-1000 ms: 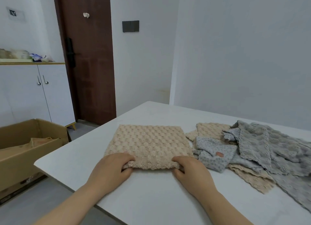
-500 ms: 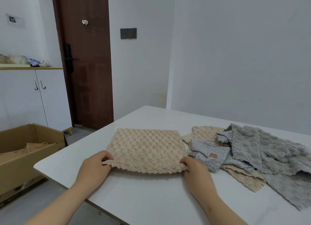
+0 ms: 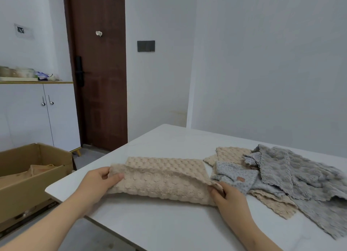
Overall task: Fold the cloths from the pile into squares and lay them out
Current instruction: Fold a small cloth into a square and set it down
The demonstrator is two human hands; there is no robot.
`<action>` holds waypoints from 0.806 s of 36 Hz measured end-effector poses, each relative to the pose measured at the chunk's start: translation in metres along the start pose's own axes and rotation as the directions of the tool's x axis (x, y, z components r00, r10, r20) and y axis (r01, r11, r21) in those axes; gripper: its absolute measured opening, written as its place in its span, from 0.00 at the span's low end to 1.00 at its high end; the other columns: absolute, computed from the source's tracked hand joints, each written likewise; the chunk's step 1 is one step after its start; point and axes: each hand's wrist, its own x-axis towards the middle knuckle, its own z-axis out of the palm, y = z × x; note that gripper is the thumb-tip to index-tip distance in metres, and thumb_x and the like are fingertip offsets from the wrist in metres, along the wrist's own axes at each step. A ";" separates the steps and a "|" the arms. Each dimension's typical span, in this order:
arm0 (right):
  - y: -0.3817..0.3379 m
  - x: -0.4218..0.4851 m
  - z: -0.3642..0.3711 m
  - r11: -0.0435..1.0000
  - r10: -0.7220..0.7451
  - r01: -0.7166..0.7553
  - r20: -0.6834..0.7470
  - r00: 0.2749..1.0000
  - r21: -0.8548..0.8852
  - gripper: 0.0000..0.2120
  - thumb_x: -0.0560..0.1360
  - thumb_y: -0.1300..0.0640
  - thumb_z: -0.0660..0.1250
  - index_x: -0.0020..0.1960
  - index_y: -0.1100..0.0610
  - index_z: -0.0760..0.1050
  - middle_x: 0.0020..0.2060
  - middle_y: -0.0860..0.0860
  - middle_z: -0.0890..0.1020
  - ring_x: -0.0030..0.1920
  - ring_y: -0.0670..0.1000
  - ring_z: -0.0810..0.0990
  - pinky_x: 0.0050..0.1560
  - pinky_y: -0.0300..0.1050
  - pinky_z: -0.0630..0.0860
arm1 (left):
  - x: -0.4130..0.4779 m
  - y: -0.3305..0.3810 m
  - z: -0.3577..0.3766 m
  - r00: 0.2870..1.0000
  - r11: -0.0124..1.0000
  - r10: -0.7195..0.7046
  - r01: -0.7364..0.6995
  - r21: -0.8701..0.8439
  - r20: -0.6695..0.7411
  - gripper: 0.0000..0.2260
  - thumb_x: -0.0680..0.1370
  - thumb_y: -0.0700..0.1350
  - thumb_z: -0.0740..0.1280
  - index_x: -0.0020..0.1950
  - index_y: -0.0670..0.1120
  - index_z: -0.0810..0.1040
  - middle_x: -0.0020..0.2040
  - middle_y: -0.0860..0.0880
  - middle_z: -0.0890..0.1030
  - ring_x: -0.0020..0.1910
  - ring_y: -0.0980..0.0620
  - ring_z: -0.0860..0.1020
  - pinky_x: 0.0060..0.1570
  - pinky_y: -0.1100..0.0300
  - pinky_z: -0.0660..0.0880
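Observation:
A beige bubble-textured cloth [image 3: 165, 177] lies on the white table [image 3: 169, 228], its near half lifted and turned over toward the far edge. My left hand [image 3: 97, 183] pinches the cloth's near left corner. My right hand [image 3: 231, 198] grips the near right corner. To the right lies the pile of cloths [image 3: 281, 173]: grey textured cloths on top, a grey dotted cloth with a small tag, and beige cloths underneath.
An open cardboard box [image 3: 28, 173] stands on the floor left of the table. Behind it are a white cabinet [image 3: 37, 113] and a dark brown door [image 3: 99, 72]. The table's left corner is near my left forearm.
Both hands slid out from the middle of the near edge to its corners, then lifted that edge and carried it away from me over the cloth.

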 end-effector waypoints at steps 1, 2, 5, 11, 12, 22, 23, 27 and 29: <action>-0.001 0.000 0.000 1.000 0.005 -0.004 -0.010 1.000 0.017 0.18 0.77 0.57 0.64 0.30 0.49 0.64 0.24 0.48 0.69 0.28 0.45 0.67 0.31 0.41 0.59 | 0.001 0.001 0.002 1.000 1.000 0.004 -0.004 -0.003 -0.018 0.09 0.73 0.42 0.69 0.38 0.36 0.79 0.23 0.54 0.76 0.23 0.59 0.72 0.24 0.75 0.65; -0.002 0.001 0.000 0.999 0.014 -0.013 -0.020 1.000 0.036 0.18 0.77 0.58 0.64 0.30 0.49 0.64 0.23 0.48 0.69 0.28 0.45 0.66 0.31 0.41 0.59 | 0.003 0.001 0.005 1.000 1.000 0.021 -0.021 -0.008 -0.021 0.14 0.73 0.45 0.69 0.40 0.33 0.78 0.25 0.51 0.74 0.26 0.55 0.72 0.26 0.72 0.65; -0.005 0.004 0.001 0.993 0.040 -0.034 -0.048 0.998 0.113 0.18 0.76 0.59 0.64 0.29 0.48 0.65 0.21 0.45 0.71 0.28 0.45 0.66 0.30 0.40 0.58 | 0.004 0.006 0.013 0.997 0.999 0.034 -0.035 -0.018 -0.065 0.10 0.76 0.43 0.65 0.36 0.41 0.76 0.31 0.49 0.76 0.32 0.53 0.72 0.28 0.72 0.68; -0.017 0.028 0.003 0.989 0.012 0.001 -0.082 0.997 0.146 0.19 0.77 0.60 0.61 0.31 0.47 0.64 0.24 0.44 0.68 0.28 0.44 0.65 0.28 0.33 0.61 | 0.023 0.008 0.020 0.991 0.998 0.028 -0.020 0.066 -0.132 0.11 0.78 0.46 0.63 0.45 0.39 0.78 0.42 0.43 0.81 0.45 0.45 0.77 0.48 0.51 0.72; -0.019 0.034 0.004 0.989 0.010 0.004 -0.088 0.996 0.150 0.19 0.77 0.61 0.61 0.30 0.46 0.63 0.24 0.43 0.67 0.28 0.43 0.65 0.28 0.33 0.61 | 0.028 0.007 0.020 0.990 0.997 0.023 -0.013 0.075 -0.142 0.12 0.78 0.47 0.63 0.46 0.39 0.78 0.43 0.43 0.81 0.46 0.44 0.77 0.52 0.49 0.72; -0.021 0.095 0.030 0.992 0.068 -0.052 -0.140 0.988 0.116 0.17 0.77 0.60 0.60 0.32 0.57 0.58 0.27 0.51 0.65 0.30 0.48 0.62 0.31 0.43 0.56 | 0.086 0.007 0.031 0.988 0.974 0.030 0.005 0.225 -0.151 0.09 0.77 0.47 0.64 0.46 0.42 0.79 0.43 0.43 0.81 0.46 0.43 0.77 0.46 0.51 0.72; -0.019 0.100 0.033 0.992 0.076 -0.061 -0.144 0.987 0.108 0.17 0.77 0.60 0.59 0.32 0.57 0.58 0.28 0.51 0.64 0.30 0.48 0.62 0.30 0.42 0.56 | 0.091 0.006 0.033 0.989 0.972 0.022 0.014 0.235 -0.149 0.10 0.77 0.47 0.64 0.47 0.41 0.79 0.44 0.43 0.81 0.46 0.43 0.77 0.46 0.52 0.71; -0.010 0.118 0.046 0.995 0.102 -0.099 -0.138 0.985 0.028 0.17 0.78 0.61 0.58 0.32 0.57 0.58 0.27 0.51 0.64 0.29 0.49 0.61 0.27 0.40 0.55 | 0.109 0.001 0.042 0.989 0.956 0.009 0.034 0.291 -0.146 0.04 0.77 0.47 0.64 0.45 0.49 0.74 0.41 0.49 0.76 0.45 0.47 0.72 0.44 0.58 0.65; -0.003 0.125 0.054 0.992 0.125 -0.128 -0.126 0.984 -0.016 0.17 0.77 0.60 0.58 0.32 0.57 0.58 0.27 0.51 0.64 0.28 0.48 0.61 0.29 0.43 0.55 | 0.116 -0.005 0.046 0.991 0.946 -0.017 0.059 0.319 -0.131 0.04 0.77 0.47 0.64 0.43 0.50 0.73 0.39 0.51 0.74 0.45 0.48 0.71 0.44 0.59 0.64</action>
